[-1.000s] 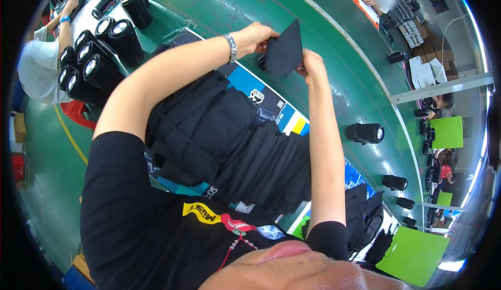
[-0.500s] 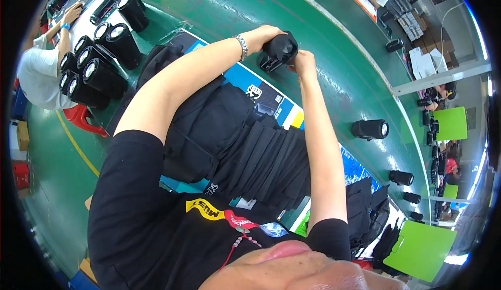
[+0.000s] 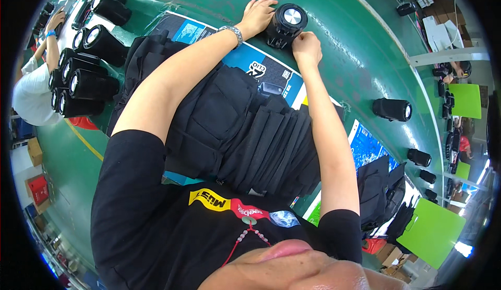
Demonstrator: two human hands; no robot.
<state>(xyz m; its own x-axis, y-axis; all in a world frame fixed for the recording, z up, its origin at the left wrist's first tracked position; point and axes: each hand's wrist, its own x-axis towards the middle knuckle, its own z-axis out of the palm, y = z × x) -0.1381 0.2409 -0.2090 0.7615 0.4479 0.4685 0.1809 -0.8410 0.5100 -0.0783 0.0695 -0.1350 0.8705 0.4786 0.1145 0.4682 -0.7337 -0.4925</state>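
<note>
A black cylindrical speaker (image 3: 286, 29) stands on the green work surface at the far middle, its round silver end facing up. At its left side is my left hand (image 3: 257, 17), open, with the fingers stretched out beside the speaker's upper part. My right hand (image 3: 307, 49) is closed against the speaker's right side, the fingers curled; what they pinch is hidden. Nearer to me lie a stack of folded black cloth pouches (image 3: 274, 144) and a larger black fabric bundle (image 3: 209, 115).
Blue printed sheets (image 3: 245, 63) lie under the pouches. Several black speakers (image 3: 86, 70) cluster at the left, by a co-worker's arm (image 3: 51, 50). More speakers (image 3: 392, 110) lie along the right, with black pouches (image 3: 373, 193) and a green panel (image 3: 432, 232) nearer.
The speaker's silver end now shows on top, where black faced me before. My left hand has loosened and spread its fingers; the right stays at the speaker's side. The view has shifted slightly.
</note>
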